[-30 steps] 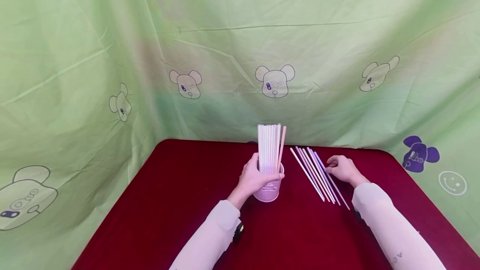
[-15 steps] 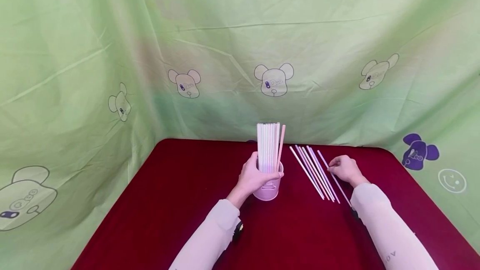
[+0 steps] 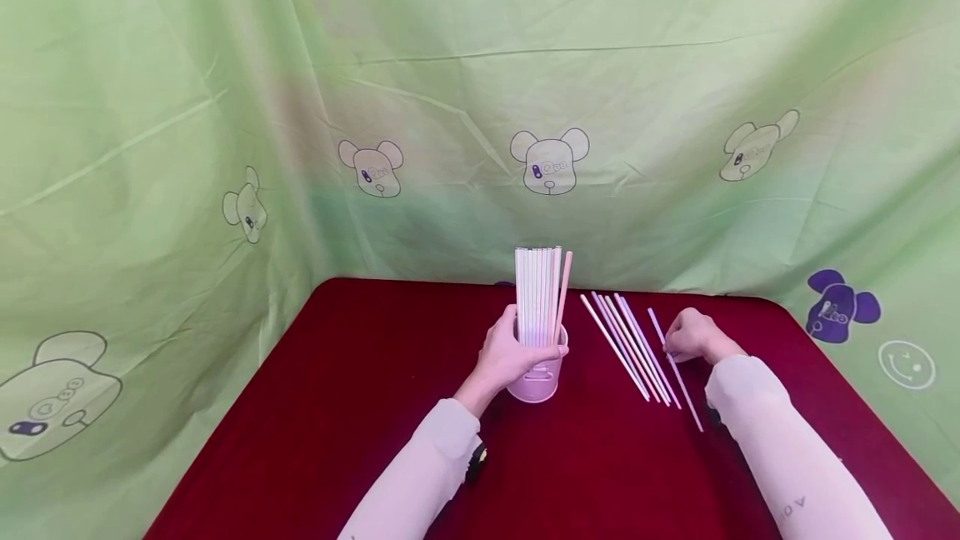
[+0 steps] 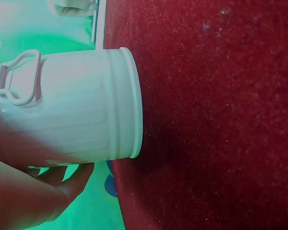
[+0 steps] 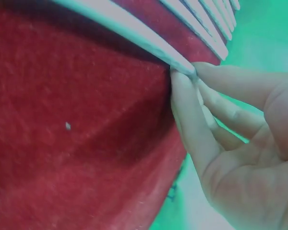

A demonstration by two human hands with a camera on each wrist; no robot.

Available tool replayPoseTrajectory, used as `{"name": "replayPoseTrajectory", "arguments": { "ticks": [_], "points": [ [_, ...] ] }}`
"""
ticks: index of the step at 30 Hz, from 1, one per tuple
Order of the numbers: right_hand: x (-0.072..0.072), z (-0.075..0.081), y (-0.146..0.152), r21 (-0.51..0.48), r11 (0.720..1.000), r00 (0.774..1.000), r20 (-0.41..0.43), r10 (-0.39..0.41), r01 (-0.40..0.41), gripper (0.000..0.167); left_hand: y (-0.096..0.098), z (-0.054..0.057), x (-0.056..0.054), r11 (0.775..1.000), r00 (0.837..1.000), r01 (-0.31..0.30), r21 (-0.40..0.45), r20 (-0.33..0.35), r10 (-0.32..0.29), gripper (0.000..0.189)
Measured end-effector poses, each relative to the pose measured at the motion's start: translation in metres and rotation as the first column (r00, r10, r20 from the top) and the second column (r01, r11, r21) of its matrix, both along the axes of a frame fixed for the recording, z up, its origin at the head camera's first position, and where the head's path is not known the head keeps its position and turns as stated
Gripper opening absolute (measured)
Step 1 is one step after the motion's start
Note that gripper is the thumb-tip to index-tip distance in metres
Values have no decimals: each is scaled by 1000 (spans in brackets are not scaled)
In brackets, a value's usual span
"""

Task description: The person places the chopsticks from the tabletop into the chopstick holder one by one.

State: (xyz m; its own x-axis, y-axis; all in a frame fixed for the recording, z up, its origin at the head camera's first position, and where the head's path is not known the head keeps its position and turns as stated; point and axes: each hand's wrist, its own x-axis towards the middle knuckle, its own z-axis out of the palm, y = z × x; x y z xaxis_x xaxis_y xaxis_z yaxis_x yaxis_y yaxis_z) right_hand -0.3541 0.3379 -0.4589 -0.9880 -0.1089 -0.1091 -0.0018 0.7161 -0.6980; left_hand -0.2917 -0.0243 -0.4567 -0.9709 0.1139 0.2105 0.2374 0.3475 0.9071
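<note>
A small pink pail (image 3: 534, 388) with a wire handle stands upright, packed with a bundle of drinking straws (image 3: 535, 294). My left hand (image 3: 508, 358) grips the pail near its rim, thumb across the front and fingers behind; in the left wrist view the pail's ribbed wall (image 4: 77, 110) fills the middle. One peach straw (image 3: 564, 290) leans apart at the bundle's right. Over on the right, my right hand (image 3: 690, 337) pinches a single pale purple straw (image 3: 685, 386) between thumb and fingertips. The right wrist view shows that straw (image 5: 129, 31) slanting away from the fingertips, close over the cloth.
Several loose pastel straws (image 3: 630, 348) lie side by side on the dark red cloth (image 3: 360, 423), between the pail and my right hand. A green curtain (image 3: 450, 215) with printed bear faces hangs behind the table and along its sides.
My right hand has drawn one straw rightward and slightly nearer, away from the row, and now pinches it. The left hand stays on the pail.
</note>
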Motion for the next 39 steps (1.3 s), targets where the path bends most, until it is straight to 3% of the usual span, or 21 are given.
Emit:
{"name": "replayPoseTrajectory", "arguments": {
  "ticks": [4,9,16,23,26,32,34,39],
  "points": [
    [7,1,0,-116,991,997,48,-57,62,15,0,0,0,1000,1000,-3,-3,0,3,76],
    [16,4,1,-211,975,997,15,-71,72,20,0,0,1,1000,1000,-10,-6,2,10,77],
    [23,22,-8,-397,918,992,-106,-65,18,30,1,1,3,1000,1000,-10,-9,1,10,77],
    [32,51,-39,-483,876,955,-266,-132,-14,32,0,1,2,1000,1000,-8,-4,-5,8,76],
    [37,66,-57,-566,823,927,-329,-181,-40,32,0,1,2,1000,1000,-8,-8,-1,8,76],
    [47,94,-94,-730,664,860,-434,-269,-161,26,0,1,1,1000,1000,-16,-17,-11,16,78],
    [50,101,-104,-747,637,840,-460,-286,-192,23,0,1,0,1000,1000,-16,-18,-14,16,78],
    [57,113,-123,-763,603,802,-501,-326,-232,17,0,0,0,1000,1000,-13,-18,-12,12,78]
  ]
}}
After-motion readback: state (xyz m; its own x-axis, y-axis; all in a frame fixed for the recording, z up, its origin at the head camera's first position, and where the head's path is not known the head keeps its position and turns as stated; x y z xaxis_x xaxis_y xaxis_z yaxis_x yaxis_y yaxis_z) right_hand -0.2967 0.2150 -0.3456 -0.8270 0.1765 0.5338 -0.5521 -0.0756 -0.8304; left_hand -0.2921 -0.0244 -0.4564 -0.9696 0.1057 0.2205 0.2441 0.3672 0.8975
